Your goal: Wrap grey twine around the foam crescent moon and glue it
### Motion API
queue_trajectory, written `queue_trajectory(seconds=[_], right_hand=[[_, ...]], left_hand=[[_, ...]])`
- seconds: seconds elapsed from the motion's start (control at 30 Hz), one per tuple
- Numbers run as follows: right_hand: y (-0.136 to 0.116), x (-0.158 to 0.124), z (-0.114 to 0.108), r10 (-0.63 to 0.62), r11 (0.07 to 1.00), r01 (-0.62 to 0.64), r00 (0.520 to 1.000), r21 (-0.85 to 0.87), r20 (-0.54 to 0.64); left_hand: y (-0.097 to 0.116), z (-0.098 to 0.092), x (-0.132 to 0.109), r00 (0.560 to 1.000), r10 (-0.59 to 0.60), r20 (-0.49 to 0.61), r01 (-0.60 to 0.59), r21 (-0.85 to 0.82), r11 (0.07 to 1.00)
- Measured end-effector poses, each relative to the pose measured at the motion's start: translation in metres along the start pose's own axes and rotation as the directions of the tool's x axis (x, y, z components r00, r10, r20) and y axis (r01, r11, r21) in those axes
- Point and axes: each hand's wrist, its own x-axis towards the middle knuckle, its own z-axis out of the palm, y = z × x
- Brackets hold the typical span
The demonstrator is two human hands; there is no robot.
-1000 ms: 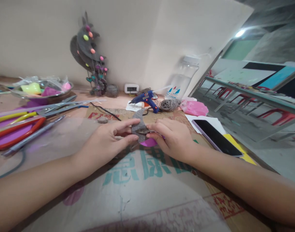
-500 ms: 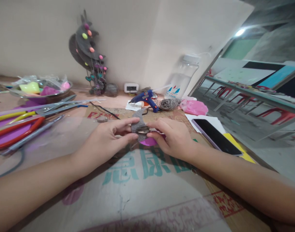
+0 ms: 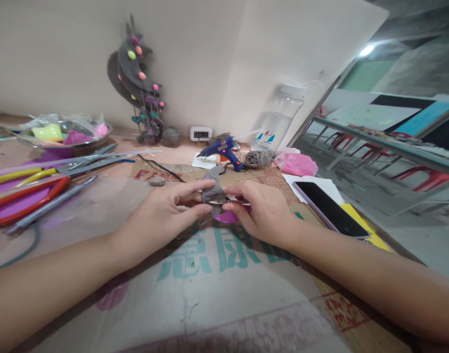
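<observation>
A grey yarn-wrapped crescent (image 3: 214, 189) is held up over the cardboard, its pointed tip upward. My left hand (image 3: 169, 208) pinches its left side between thumb and fingers. At its right edge, the fingertips of my right hand (image 3: 264, 208) are closed together; what lies between them is too small to make out, perhaps a bit of the grey yarn. Beneath and behind the hands shows a purple piece (image 3: 229, 216), partly hidden. A blue glue gun (image 3: 226, 151) with a small red light rests just beyond, beside a ball of grey yarn (image 3: 259, 158).
Scissors with red handles (image 3: 51, 198) and a metal bowl (image 3: 36, 143) of colourful bits are at left. A finished-looking grey moon decoration (image 3: 130, 73) leans on the wall. Behind stand a small clock (image 3: 201, 133) and water bottle (image 3: 279, 117); a phone (image 3: 330, 208) lies right.
Both hands stay in nearly the same place on the grey crescent. The right fingertips have shifted slightly at its edge, and the whole view has moved a little.
</observation>
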Motion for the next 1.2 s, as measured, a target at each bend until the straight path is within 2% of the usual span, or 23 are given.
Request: queue_trajectory(seconds=[0.37, 0.63, 0.87, 1.2], right_hand=[[0.0023, -0.001, 0.0019, 0.033, 0.995, -0.034, 0.999, 0.093, 0.015], [-0.0013, -0.0002, 0.0009, 0.055, 0.997, -0.056, 0.998, 0.048, 0.021], [-0.0002, -0.0006, 0.0014, 0.041, 0.997, -0.041, 0.999, 0.069, 0.004], [0.0017, -0.0011, 0.0019, 0.037, 0.995, -0.038, 0.999, 0.092, 0.014]], left_hand=[[0.0011, 0.0001, 0.0008, 1.0, 0.024, -0.005, -0.024, 0.018, 1.0], [0.0038, -0.0002, -0.0013, 1.0, 0.006, -0.013, -0.006, 0.027, 1.0], [0.0004, -0.0002, -0.0001, 0.999, 0.048, -0.008, -0.048, 0.038, 0.998], [0.0031, -0.0006, 0.0001, 1.0, 0.02, -0.001, -0.02, 0.019, 1.0]])
